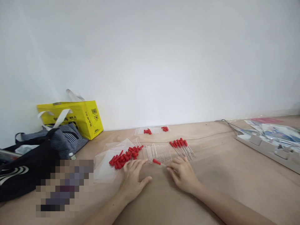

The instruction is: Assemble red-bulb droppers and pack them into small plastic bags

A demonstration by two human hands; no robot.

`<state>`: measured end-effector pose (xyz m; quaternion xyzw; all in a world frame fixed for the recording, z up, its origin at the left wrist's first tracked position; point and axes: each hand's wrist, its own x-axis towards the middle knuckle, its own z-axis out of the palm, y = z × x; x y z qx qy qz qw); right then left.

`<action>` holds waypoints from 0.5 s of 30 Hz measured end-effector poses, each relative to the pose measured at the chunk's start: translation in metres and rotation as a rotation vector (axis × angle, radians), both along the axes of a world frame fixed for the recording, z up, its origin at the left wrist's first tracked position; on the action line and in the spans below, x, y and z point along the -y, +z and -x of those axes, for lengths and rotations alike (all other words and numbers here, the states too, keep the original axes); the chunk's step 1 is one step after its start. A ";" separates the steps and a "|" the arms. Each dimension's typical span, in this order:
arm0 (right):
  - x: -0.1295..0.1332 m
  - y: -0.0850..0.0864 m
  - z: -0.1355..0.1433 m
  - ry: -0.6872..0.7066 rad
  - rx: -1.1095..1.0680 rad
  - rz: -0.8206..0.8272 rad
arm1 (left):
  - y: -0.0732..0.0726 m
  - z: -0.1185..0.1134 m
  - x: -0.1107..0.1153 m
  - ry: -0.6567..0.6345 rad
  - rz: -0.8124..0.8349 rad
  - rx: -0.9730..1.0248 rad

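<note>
- Pinching a dropper by its clear tube, the right hand leaves the red end free between both hands
- Left hand, fingers wide, beside loose caps, seemingly for easy reach

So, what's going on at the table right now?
A person's right hand is holding a thin red-capped tube by its clear end. The left hand, its thumb spread and fingers apparently holding nothing, is beside a heap of loose red caps. Beyond the hands lies a row of bare clear tubes, and to its right is a group of capped tubes.
</note>
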<state>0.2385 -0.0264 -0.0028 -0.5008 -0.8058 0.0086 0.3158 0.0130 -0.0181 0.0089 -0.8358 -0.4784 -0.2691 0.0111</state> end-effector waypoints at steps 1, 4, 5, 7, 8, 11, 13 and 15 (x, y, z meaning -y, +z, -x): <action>-0.005 -0.002 -0.002 -0.101 -0.027 0.000 | 0.000 0.003 -0.002 0.071 -0.010 0.001; -0.022 -0.006 -0.008 -0.369 -0.064 0.009 | 0.001 0.010 -0.008 0.268 -0.008 -0.013; -0.028 -0.006 -0.009 -0.434 -0.062 0.018 | 0.002 0.012 -0.010 0.312 0.000 -0.024; -0.040 -0.006 -0.008 -0.534 -0.049 0.036 | 0.003 0.015 -0.012 0.370 0.017 -0.048; -0.045 -0.005 -0.007 -0.569 -0.038 0.042 | 0.004 0.016 -0.013 0.385 0.023 -0.061; -0.058 -0.003 -0.001 -0.637 0.016 0.046 | 0.005 0.017 -0.016 0.420 0.022 -0.087; -0.064 -0.003 0.003 -0.655 0.052 0.046 | 0.005 0.017 -0.017 0.435 0.016 -0.100; -0.068 -0.004 0.005 -0.659 0.081 0.054 | 0.005 0.018 -0.018 0.448 0.014 -0.110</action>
